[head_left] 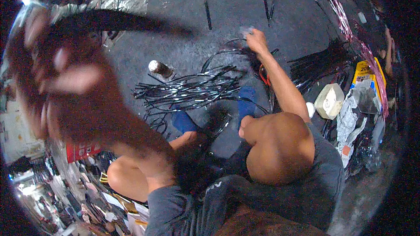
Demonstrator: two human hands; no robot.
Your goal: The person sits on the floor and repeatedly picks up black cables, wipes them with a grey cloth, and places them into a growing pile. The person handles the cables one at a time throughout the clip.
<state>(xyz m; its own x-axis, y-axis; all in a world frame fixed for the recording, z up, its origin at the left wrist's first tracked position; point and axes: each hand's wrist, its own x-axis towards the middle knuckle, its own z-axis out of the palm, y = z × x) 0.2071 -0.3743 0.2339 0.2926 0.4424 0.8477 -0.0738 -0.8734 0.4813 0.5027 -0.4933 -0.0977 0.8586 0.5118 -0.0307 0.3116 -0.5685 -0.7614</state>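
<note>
My left hand is raised close to the camera and smeared by motion. A long dark tapering shape reaches rightward from it; blur hides what it is and how the fingers lie. Farther off, my right hand is stretched forward low over the floor with its fingers closed. A small pale blurred thing shows at its fingertips, too unclear to name. Beside that hand runs a black cable. Between the hands and my feet lies a heap of shiny black cable lengths.
A silver-topped cylinder stands by the heap. A red-handled tool lies under my right forearm. To the right are more dark strips, a pale plastic container, a yellow package and pink strands. Clutter fills the lower left.
</note>
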